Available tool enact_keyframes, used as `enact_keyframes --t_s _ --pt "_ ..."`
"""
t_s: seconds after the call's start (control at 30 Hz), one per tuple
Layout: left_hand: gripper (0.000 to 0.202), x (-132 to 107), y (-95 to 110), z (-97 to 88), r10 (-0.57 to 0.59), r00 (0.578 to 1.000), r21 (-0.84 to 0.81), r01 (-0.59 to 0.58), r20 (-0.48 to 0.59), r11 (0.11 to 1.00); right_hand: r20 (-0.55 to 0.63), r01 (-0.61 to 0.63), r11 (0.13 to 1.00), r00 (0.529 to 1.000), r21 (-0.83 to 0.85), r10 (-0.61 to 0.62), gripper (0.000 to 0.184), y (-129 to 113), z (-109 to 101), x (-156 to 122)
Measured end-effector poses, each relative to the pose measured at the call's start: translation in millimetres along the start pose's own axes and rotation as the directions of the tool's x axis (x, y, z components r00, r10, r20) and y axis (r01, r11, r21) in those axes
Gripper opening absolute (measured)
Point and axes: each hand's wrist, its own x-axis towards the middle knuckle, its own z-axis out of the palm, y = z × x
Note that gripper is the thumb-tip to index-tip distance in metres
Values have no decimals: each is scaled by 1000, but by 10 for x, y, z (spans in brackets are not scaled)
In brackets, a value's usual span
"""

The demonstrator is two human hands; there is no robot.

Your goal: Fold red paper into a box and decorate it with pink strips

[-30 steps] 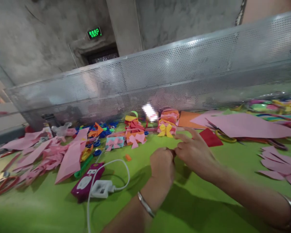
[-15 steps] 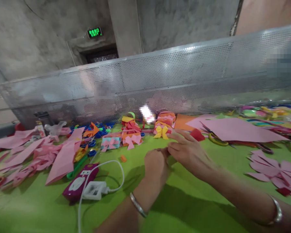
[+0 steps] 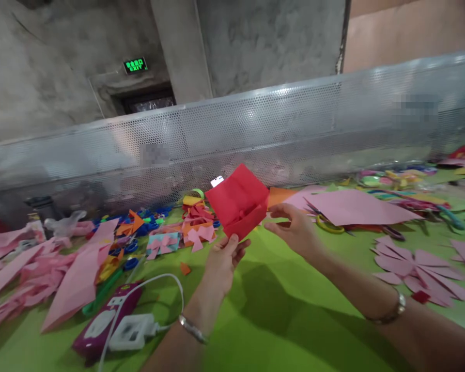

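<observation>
A folded piece of red paper (image 3: 238, 199), shaped like an opened pouch with a raised flap, is held up above the green table (image 3: 271, 320). My left hand (image 3: 222, 261) pinches its lower edge between thumb and fingers. Just to the right of the paper, my right hand (image 3: 294, 230) has its thumb and fingers apart and appears to hold nothing. Left of the red paper stand small paper pouches with bows, one blue with a pink bow (image 3: 163, 244) and one orange with a pink bow (image 3: 200, 235).
Pink paper strips (image 3: 73, 274) spread over the left side. A purple power strip (image 3: 106, 320) with a white charger (image 3: 134, 331) and cable lies at front left. Yellow-handled scissors (image 3: 329, 226), a pink sheet (image 3: 368, 206) and pink petal cutouts (image 3: 418, 268) lie at right. A perforated metal panel (image 3: 263, 129) stands behind.
The red paper, mostly hidden before, is now raised in full view by my left hand. My right hand has drawn apart from my left. The view has shifted slightly to the right.
</observation>
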Motion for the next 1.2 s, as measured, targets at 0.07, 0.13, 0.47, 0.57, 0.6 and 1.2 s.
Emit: enact_keyframes --t_s 0.07,0.13,0.47,0.57,0.6,1.2 --pt "8 -9 6 14 -27 999 -34 27 22 999 -1 -39 998 999 58 39 28 -26 25 -12" --pt "10 -10 12 24 -36 999 -42 37 35 998 -3 -65 992 998 107 65 28 -54 38 -23" --pt "17 13 -40 -7 68 998 126 -70 19 990 -4 145 969 989 -201 -149 48 -92 18 -69" --pt "17 62 -53 -25 151 989 201 -147 -6 969 99 207 892 978 -403 -182 52 -104 -56 -44" --pt "17 80 -56 -32 185 983 229 -178 -11 957 149 193 891 978 -412 -143 48 -91 -76 -32" --pt "19 -18 -23 -1 40 994 365 -75 104 928 335 305 836 929 -457 -156 6 38 -19 -5"
